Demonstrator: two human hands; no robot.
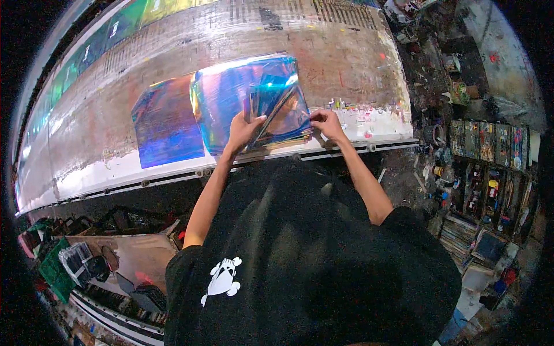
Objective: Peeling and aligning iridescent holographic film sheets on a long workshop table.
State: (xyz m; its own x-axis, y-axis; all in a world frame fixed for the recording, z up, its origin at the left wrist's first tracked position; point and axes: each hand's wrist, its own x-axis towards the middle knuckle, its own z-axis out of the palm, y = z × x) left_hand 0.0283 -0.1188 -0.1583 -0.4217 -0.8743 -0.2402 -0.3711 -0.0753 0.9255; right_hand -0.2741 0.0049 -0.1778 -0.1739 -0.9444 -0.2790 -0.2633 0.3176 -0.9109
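Note:
A stack of iridescent clear plastic sheets (233, 91) lies near the front edge of a long, paint-stained worktable (346, 65). My left hand (244, 129) rests at the stack's lower part, its thumb and fingers closed on the folded-over part of a sheet. At the stack's right corner, my right hand (326, 123) pinches the sheet edge between thumb and fingers. Under the lifted film, several sheet edges show near the table's front. A separate iridescent sheet (169, 125), blue and orange, lies flat to the left, its right side against or beneath the stack.
Shiny green and yellow film (117, 32) runs along the table's far side. A rail with round knobs (145, 183) follows the near edge. Racks of small items (489, 142) stand on the right. A board (143, 259) and a green piece (58, 270) sit at lower left.

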